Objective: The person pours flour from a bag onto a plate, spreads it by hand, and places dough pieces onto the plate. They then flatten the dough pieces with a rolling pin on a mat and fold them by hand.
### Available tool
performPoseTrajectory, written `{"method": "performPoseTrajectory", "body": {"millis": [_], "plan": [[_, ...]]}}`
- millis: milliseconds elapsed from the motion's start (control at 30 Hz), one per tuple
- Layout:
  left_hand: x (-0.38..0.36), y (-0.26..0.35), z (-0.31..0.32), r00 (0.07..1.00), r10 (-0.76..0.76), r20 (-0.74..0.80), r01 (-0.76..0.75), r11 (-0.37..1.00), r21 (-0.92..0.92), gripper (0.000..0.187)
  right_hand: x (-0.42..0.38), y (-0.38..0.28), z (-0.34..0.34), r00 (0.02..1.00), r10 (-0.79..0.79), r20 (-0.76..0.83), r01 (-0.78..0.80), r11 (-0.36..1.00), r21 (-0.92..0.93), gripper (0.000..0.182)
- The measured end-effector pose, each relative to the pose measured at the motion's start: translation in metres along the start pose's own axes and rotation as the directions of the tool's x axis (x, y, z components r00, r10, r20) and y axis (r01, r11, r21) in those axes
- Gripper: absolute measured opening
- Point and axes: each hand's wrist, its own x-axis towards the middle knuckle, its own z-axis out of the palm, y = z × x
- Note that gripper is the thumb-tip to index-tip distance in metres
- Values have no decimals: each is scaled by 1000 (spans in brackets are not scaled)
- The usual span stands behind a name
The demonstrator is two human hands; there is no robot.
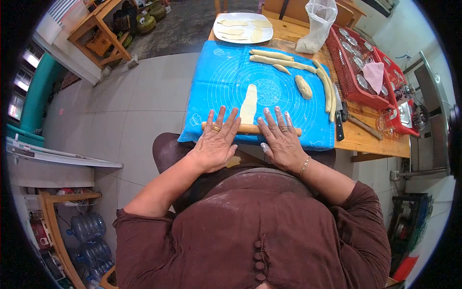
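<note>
A wooden rolling pin (249, 128) lies crosswise at the near edge of the blue baking mat (211, 72). My left hand (216, 139) rests on its left part, palm down with fingers spread. Flat on the right part is my right hand (281, 139), its fingers apart and white with flour. Between the hands, a thin flattened dough strip (249, 103) stretches away from the pin, its near end by the wood. Farther right on the mat are a dough lump (303, 87), a small dough piece (281, 69) and several long dough ropes (274, 60).
A white plate (264, 33) with several flat dough pieces stands at the table's far side. Beside it is a clear bag of flour (315, 29). A knife (340, 118) lies right of the mat, near a red crate (346, 72) holding glasses and a pink cloth (373, 76).
</note>
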Motion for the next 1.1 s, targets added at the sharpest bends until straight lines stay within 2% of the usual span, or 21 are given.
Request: {"method": "performPoseTrajectory", "body": {"millis": [100,167,200,267,300,367,400,433,467,500,567,600,633,667,700,733,767,833,967,1033,1100], "plan": [[-4,-3,2,999,29,-38,-29,1000,6,77,-2,5,2,997,-57,-50,56,998,-21,64],[-1,-13,9,980,69,-187,-75,997,-28,64,2,14,9,977,-120,-176,114,993,-39,50],[2,-15,6,979,66,-191,-72,997,-25,64,6,15,7,976,-125,-178,119,992,-41,50],[11,-20,-3,978,32,-208,-69,983,-172,47,14,15,2,974,-79,-211,124,970,211,42],[16,-20,-11,977,33,-212,-70,983,-171,47,18,14,-4,974,-80,-212,125,970,207,42],[24,-18,-32,902,-16,-431,-78,977,-199,43,27,12,-19,956,33,-290,63,946,317,41],[27,-19,-39,857,-32,-515,-91,973,-212,38,30,14,-25,957,33,-290,63,947,315,41],[30,-22,-45,857,-32,-515,-92,972,-214,38,33,18,-31,956,132,-262,-8,904,426,41],[33,-26,-50,794,-88,-602,-88,962,-257,36,35,21,-34,948,229,-222,-80,844,531,42],[37,-29,-55,721,-146,-677,-89,950,-300,35,38,23,-37,947,233,-219,-85,843,532,42],[48,-33,-58,720,-155,-677,-100,942,-322,38,42,27,-40,953,284,-105,-182,813,554,38],[55,-33,-56,746,-159,-647,-26,963,-267,41,41,26,-37,953,285,-104,-183,813,553,38],[62,-34,-53,768,-168,-618,48,978,-205,45,41,23,-29,966,226,-127,-132,850,510,37],[69,-36,-44,767,-169,-619,50,977,-205,45,42,21,-20,975,166,-148,-79,882,464,35],[77,-40,-29,810,-222,-542,168,975,-149,52,42,19,-11,975,164,-149,-78,882,464,35],[81,-43,-17,841,-282,-463,277,958,-80,59,43,17,-3,977,103,-186,-27,927,374,37],[83,-46,-5,842,-281,-461,276,958,-81,59,42,14,3,976,41,-216,22,960,280,38],[84,-46,4,884,-407,-231,417,909,-6,63,41,7,-2,982,38,-183,11,965,263,40],[73,-37,10,900,-384,-209,391,920,-6,64,34,0,-8,967,61,-247,11,961,277,38],[68,-31,5,900,-424,-98,426,904,0,68,31,0,-4,963,59,-263,23,954,298,34],[58,-26,9,908,-398,-130,403,915,16,67,23,-1,5,948,76,-310,38,938,344,35]]}}
